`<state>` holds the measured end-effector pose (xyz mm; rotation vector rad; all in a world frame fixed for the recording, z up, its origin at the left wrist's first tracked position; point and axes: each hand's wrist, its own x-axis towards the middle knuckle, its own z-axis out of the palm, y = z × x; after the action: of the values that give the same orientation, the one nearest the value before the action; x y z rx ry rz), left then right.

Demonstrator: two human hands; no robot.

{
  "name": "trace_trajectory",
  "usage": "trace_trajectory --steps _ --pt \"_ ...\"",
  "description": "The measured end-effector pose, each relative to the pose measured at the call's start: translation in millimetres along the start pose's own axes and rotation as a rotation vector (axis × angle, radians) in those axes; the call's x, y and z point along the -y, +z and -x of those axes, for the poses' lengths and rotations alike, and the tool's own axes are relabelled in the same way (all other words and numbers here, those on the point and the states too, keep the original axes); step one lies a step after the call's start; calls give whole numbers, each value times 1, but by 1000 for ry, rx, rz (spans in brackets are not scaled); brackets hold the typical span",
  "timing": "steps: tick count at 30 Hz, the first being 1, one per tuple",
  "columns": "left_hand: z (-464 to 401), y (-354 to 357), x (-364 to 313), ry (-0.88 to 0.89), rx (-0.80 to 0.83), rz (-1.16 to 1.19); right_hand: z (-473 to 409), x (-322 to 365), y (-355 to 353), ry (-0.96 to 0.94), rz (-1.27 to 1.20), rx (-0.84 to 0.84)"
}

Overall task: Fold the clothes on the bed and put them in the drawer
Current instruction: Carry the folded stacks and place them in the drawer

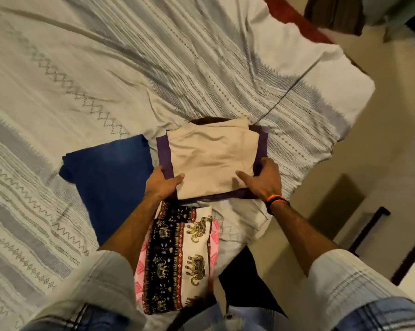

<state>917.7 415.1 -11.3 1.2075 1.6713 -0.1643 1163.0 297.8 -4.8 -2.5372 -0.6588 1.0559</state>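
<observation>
The folded beige garment (211, 161) tops a purple one (164, 154) on the bed (106, 68). Your left hand (164, 182) and right hand (265, 180) grip that stack's near corners, thumbs on the beige. Left of the stack lies a folded blue garment (108, 173); nearer you, elephant-print cloth (180, 259).

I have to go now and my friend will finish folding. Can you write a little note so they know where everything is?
Left hand grips the left edge of the folded stack, thumb on the beige garment. Right hand grips the right edge the same way.
The beige garment lies on the purple garment, on the bed.
The blue garment lies folded to the left of the stack. The elephant-print cloth lies folded nearest the person.
Done: everything in view looks folded.
Left: carry the clothes to the drawer, which is not in view.
</observation>
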Motion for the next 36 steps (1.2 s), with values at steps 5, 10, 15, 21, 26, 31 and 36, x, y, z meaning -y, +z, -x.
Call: trace_trajectory --steps 5,10,15,21,26,31,36 --pt "-47 7 3 -176 -18 98 -54 4 11 129 33 1" --pt "-74 24 12 -287 -31 411 -88 0 16 306 -145 185" --pt "-81 38 -1 -344 75 448 -105 0 22 333 -284 321" --pt "-102 45 17 -409 200 468 -103 10 22 263 -457 412" --pt "-62 30 -25 -313 175 521 -81 16 13 228 -525 388" --pt "-34 20 -32 -260 140 517 -52 21 4 164 -564 362" --pt "15 7 -18 -97 179 555 11 17 -21 78 -622 294"
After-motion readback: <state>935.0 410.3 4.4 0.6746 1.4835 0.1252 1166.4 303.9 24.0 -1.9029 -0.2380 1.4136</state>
